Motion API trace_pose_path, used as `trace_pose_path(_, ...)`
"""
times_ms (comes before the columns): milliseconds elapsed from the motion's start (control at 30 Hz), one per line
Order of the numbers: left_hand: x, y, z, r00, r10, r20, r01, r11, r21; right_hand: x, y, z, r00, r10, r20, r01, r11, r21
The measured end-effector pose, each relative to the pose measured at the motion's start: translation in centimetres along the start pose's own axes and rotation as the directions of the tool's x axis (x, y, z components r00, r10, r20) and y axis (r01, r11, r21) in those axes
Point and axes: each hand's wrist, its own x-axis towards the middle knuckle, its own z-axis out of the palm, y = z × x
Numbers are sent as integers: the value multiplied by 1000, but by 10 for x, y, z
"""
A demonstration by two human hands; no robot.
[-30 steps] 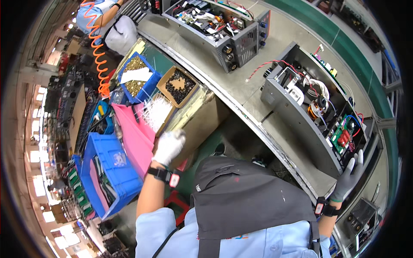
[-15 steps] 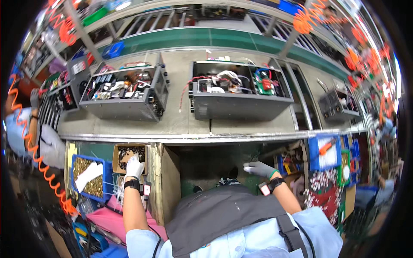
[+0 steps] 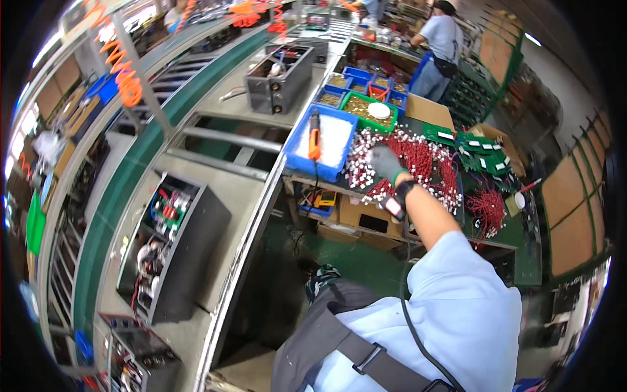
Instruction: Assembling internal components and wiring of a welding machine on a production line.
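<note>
Since half a second ago the view has swung to the right, the left hand has gone out of the frame, and the right hand (image 3: 384, 162), then above the floor in front of the bench (image 3: 522, 225), has moved over a pile of red leads (image 3: 417, 155) with white connectors. The pile lies on the bench, its long axis running from the upper left toward the lower right, while single leads point in many directions. Connectors crowd its left end and lower edge; red strands fill much of the middle. The hand, in a grey glove, is over the left part of the pile, fingers toward the left, with connectors to its left and below and the red strands mostly to its right. Blur hides the fingertips, so I cannot tell whether they are spread, pressed together or pinching a lead. Left of the pile stands a blue tray (image 3: 330, 172), an orange-handled tool (image 3: 315, 145) lying lengthwise on its white contents, dark end away from the person. Green circuit boards (image 3: 486, 155) lie beyond the pile's right side.
</note>
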Motion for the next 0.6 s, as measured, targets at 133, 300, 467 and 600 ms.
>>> trace_pose_path(133, 1, 91, -67, 996, 87, 17, -84, 987, -137, 89, 65, -40, 948, 277, -156, -229, 935, 271)
trace_pose_path(300, -33, 200, -92, 996, -16, -90, 3, 990, -142, 220, 79, 2, 989, 55, -137, -70, 992, -109)
trace_pose_path(467, -58, 376, -163, 978, 135, 160, -118, 987, -110, 313, 159, 88, 992, -91, 91, 87, 995, 54)
trace_pose_path(600, -43, 409, -148, 930, 313, 192, -313, 949, -30, 318, 169, 122, 998, -46, 50, 31, 962, 270)
